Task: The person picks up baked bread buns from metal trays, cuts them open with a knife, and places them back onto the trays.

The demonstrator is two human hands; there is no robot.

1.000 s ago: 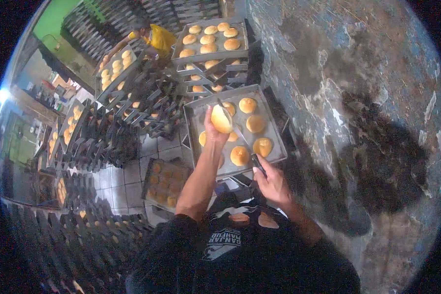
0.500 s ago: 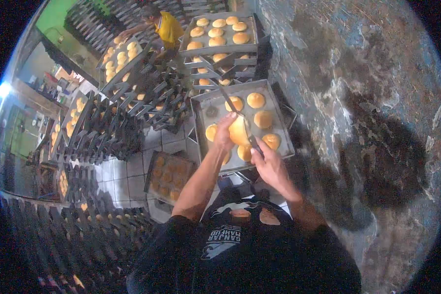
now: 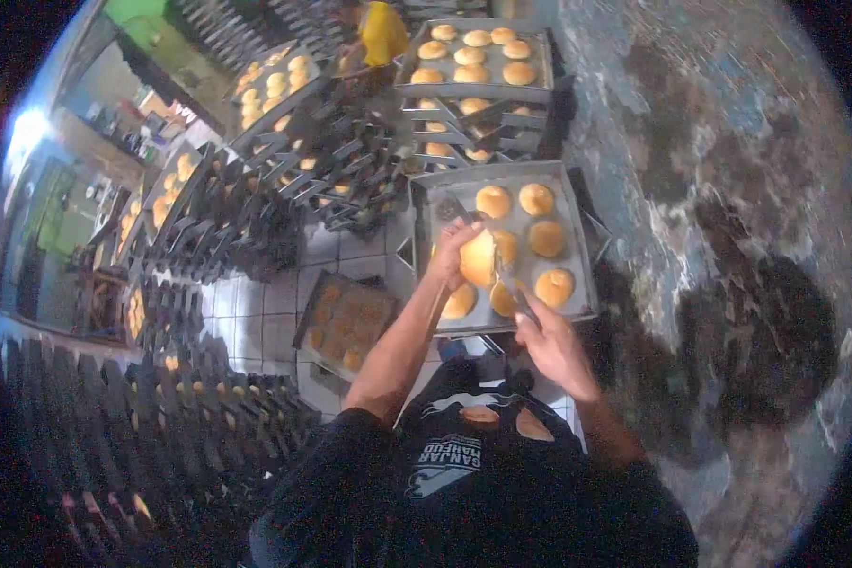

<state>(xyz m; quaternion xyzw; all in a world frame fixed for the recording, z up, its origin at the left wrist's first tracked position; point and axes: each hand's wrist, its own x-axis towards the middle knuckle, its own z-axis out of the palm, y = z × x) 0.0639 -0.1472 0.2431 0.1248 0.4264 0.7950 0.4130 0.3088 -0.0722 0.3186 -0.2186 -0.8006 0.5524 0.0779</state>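
My left hand is closed around a golden bun, holding it above a paper-lined metal tray. In my right hand is a long knife, gripped by its dark handle. The blade lies along the bun's right side and partly behind it; how deep it sits in the bun I cannot tell. Several round buns rest on the tray beneath my hands. A small dark spot shows on the tray's upper left.
Behind this tray stands a stack of bun trays. More crisscrossed tray stacks rise to the left, near a person in a yellow shirt. A darker tray of buns sits low on my left. A stained wall borders my right.
My view has shifted, so the scene sits further right. The knife has been drawn back toward me; its long blade no longer sticks out far beyond the bun. My left hand still holds the bun.
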